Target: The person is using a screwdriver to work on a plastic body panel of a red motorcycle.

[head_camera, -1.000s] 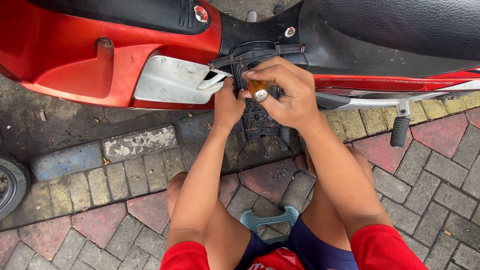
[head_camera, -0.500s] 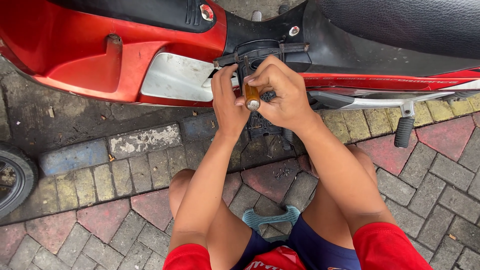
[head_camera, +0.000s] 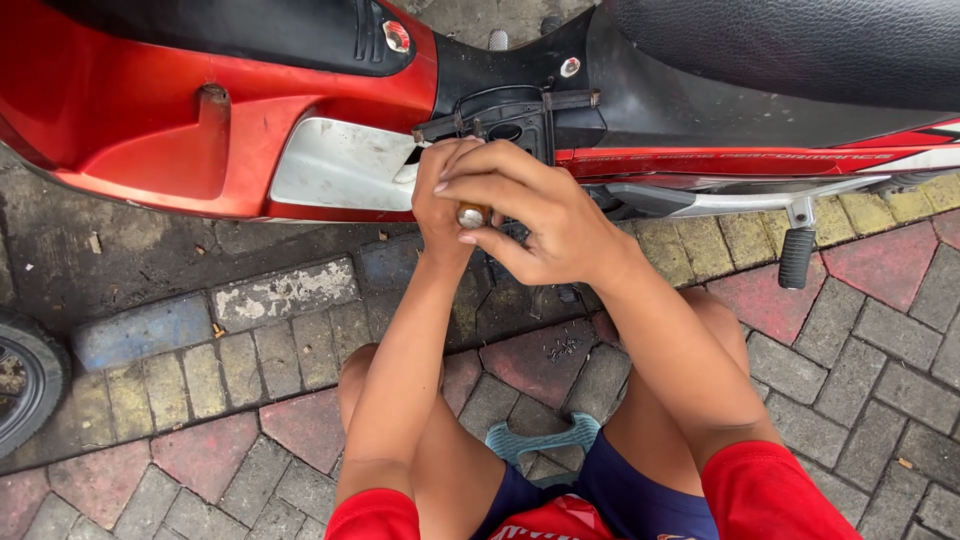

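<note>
Small metal-capped cylinder (head_camera: 472,214), amber body, mostly hidden in fingers; possibly tool handle.

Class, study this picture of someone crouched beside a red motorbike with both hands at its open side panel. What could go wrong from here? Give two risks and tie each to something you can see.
1. The small metal-tipped part, pinched between the right hand and left hand, could slip and roll into the gaps of the brick paving.
2. The fingers sit tight against the black bracket in the motorbike opening, so a slip might scrape or pinch them.
</note>
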